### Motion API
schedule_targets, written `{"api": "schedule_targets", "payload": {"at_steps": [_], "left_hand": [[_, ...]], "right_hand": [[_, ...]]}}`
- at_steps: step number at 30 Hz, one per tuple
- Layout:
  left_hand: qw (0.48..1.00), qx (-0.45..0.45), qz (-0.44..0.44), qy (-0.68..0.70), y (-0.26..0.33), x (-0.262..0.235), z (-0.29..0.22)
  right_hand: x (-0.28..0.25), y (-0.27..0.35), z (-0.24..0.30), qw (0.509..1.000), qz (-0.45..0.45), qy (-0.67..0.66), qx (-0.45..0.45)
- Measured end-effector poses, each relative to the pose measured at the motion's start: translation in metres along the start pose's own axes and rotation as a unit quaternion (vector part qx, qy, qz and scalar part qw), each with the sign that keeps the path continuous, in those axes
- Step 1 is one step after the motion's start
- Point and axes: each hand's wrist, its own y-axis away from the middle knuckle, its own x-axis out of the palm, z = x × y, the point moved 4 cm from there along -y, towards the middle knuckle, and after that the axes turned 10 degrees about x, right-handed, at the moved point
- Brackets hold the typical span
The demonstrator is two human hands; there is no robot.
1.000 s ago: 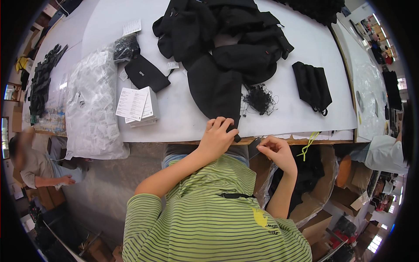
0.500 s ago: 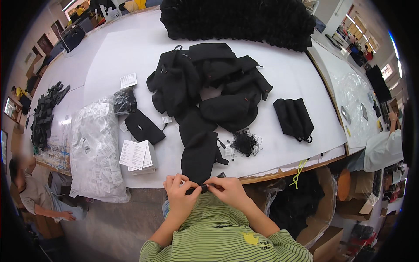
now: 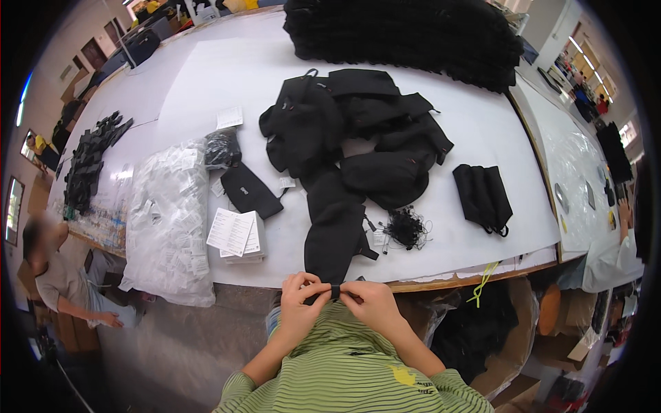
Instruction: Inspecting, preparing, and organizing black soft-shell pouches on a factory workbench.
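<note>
At the table's near edge, my left hand (image 3: pixel 301 306) pinches one side of a short black strap (image 3: pixel 335 291), fingers closed. From the other side my right hand (image 3: pixel 374 304) grips the same strap between thumb and fingertips. The strap is at the near end of a long black fabric pouch (image 3: pixel 329 237), which lies over the table edge toward me. Whether the strap is sewn to the pouch I cannot tell. Beyond it lies a heap of similar black pouches (image 3: pixel 385 175). Just right of the pouch is a tangle of thin black cords (image 3: pixel 407 228).
On the left are a clear bag of white tags (image 3: pixel 169 227), a stack of printed cards (image 3: pixel 234 234) and dark strap pieces (image 3: pixel 93 162). A folded black pouch (image 3: pixel 482 198) lies right; a black bundle (image 3: pixel 403 41) is at the back. A person (image 3: pixel 69 282) is at far left.
The table and its things have shifted right in the picture as the view turned. Both hands keep hold of the strap, which now shows more plainly between them.
</note>
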Motion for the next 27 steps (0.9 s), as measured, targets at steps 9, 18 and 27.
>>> {"api": "schedule_targets", "payload": {"at_steps": [9,18,27], "left_hand": [[0.915,-0.137,-0.114,0.361,0.013,-0.008,0.004],[0.892,-0.184,-0.022,0.412,0.005,-0.002,-0.008],[0.890,-0.161,-0.032,0.426,0.000,-0.007,-0.006]], "right_hand": [[-0.001,0.013,-0.033,0.838,0.125,-0.486,0.214],[-0.003,-0.008,-0.028,0.969,0.025,-0.226,0.097],[0.021,-0.010,-0.014,0.993,0.102,-0.033,0.041]]}}
